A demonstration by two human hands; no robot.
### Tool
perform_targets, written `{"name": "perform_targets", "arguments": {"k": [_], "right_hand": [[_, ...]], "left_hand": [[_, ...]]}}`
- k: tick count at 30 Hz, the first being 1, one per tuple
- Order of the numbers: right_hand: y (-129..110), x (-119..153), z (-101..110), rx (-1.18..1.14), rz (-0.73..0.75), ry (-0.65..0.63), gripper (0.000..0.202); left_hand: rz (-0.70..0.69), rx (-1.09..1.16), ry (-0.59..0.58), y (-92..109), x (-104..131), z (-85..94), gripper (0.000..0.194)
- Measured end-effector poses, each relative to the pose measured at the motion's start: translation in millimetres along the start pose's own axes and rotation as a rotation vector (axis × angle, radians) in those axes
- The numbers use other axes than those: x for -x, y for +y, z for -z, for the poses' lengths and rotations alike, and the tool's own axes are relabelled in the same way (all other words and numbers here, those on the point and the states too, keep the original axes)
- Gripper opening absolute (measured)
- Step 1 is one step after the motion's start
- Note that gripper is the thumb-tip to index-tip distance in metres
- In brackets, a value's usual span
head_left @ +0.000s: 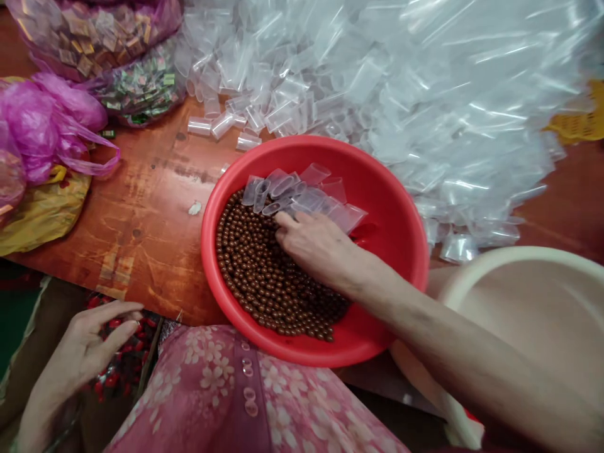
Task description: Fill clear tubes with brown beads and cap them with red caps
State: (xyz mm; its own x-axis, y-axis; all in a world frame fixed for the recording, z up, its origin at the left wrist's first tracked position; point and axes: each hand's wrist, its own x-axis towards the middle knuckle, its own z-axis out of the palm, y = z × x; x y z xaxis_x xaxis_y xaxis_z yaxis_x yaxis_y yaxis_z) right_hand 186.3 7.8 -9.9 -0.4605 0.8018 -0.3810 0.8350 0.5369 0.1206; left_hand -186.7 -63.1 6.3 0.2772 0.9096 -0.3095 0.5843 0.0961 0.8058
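My right hand [311, 242] reaches into a red plastic basin [419, 251], its fingers curled down at the edge of the brown round beads [264, 270]. What it grips, if anything, is hidden beneath it. Several short clear plastic tubes [278, 185] lie in the basin against and beyond those fingers. At the lower left, my left hand [101, 336] hovers over a box of small red items [125, 358]. Its thumb and fingers are stretched out and apart, and nothing shows between them.
A large heap of clear tubes [302, 82] covers the table [155, 207] behind the basin. Purple bags [42, 119] and a bag of small green pieces [141, 82] sit at the left. A cream tub [523, 258] stands at the right.
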Motion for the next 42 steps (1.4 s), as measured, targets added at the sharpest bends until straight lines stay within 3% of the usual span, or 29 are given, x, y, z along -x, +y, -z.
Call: {"name": "perform_targets", "arguments": {"k": [3, 7, 11, 14, 20, 24, 26, 32, 35, 42], "right_hand": [[-15.2, -2.5, -5.3, 0.009, 0.111, 0.037, 0.03], [-23.0, -5.4, -7.1, -0.054, 0.219, -0.004, 0.026], [-22.2, -7.0, -4.4, -0.324, 0.353, -0.087, 0.024], [-19.2, -5.6, -4.5, -0.574, 0.358, -0.065, 0.029], [-7.1, 3.9, 1.3, -1.043, 0.354, 0.162, 0.03], [-1.5, 13.6, 12.0, -1.286, 0.353, 0.256, 0.036], [-0.3, 18.3, 15.9, -1.363, 0.331, 0.293, 0.037], [3.8, 30.5, 18.1, -1.406, 0.296, 0.385, 0.04], [5.4, 37.0, 16.6, -1.417, 0.266, 0.459, 0.042], [18.0, 53.3, 12.6, -1.442, 0.159, 0.587, 0.047]], "left_hand": [[-0.124, -0.065, -0.037, 29.3, -17.7, -13.4, 0.016], [-0.238, 0.042, -0.011, 41.1, -34.4, -29.4, 0.016], [-0.364, 0.182, 0.016, 47.2, -43.6, -43.0, 0.02], [-0.419, 0.22, 0.024, 58.5, -49.5, -51.0, 0.021], [-0.331, 0.116, -0.002, 87.2, -61.7, -63.8, 0.024], [-0.322, 0.135, -0.183, 98.9, -76.6, -74.7, 0.055], [-0.339, 0.161, -0.285, 104.0, -87.1, -81.6, 0.06], [-0.254, 0.524, -0.561, 114.9, -109.5, -101.3, 0.028], [-0.221, 0.52, -0.577, 118.9, -109.8, -104.3, 0.018], [-0.219, 0.459, -0.461, 131.4, -106.8, -102.0, 0.019]]}}
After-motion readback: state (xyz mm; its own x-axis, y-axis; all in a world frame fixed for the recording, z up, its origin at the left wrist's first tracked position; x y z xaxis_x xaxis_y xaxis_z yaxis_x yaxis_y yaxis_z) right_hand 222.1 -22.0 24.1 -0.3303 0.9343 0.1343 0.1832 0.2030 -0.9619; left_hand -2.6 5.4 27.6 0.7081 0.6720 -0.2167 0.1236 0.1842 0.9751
